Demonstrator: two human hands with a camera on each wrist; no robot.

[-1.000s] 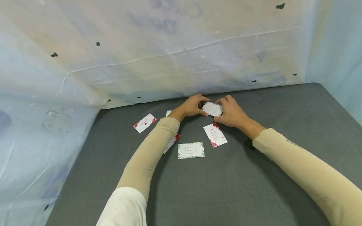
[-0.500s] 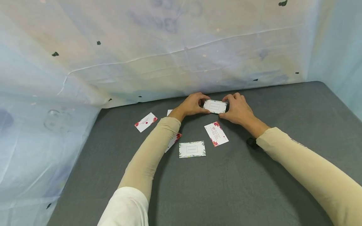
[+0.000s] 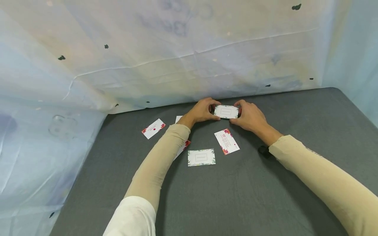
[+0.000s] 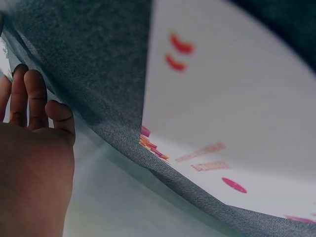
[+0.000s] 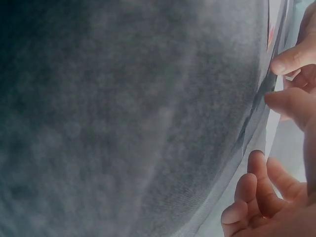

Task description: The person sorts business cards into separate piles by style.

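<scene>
A small stack of white cards (image 3: 226, 111) with a green leafy border is held between both hands just above the grey table (image 3: 265, 196), near its far edge. My left hand (image 3: 203, 111) grips the stack's left end and my right hand (image 3: 249, 116) grips its right end, fingers curled round it. Loose cards lie on the table: a green-bordered card (image 3: 201, 157), a red-flowered card (image 3: 226, 141), another red-flowered card (image 3: 153, 128), and two cards partly hidden under my left forearm. In the left wrist view a white card with red print (image 4: 232, 113) fills the frame close up.
A pale crumpled sheet (image 3: 177, 55) hangs behind the table and drapes down its left side. A small black object (image 3: 263, 150) sits under my right wrist. The right wrist view is mostly blurred grey table cloth (image 5: 123, 118) with fingertips (image 5: 291, 103) at its edge.
The stack has turned from tilted to level between my hands and shifted slightly right. My right hand moved from covering its corner to gripping its right end.
</scene>
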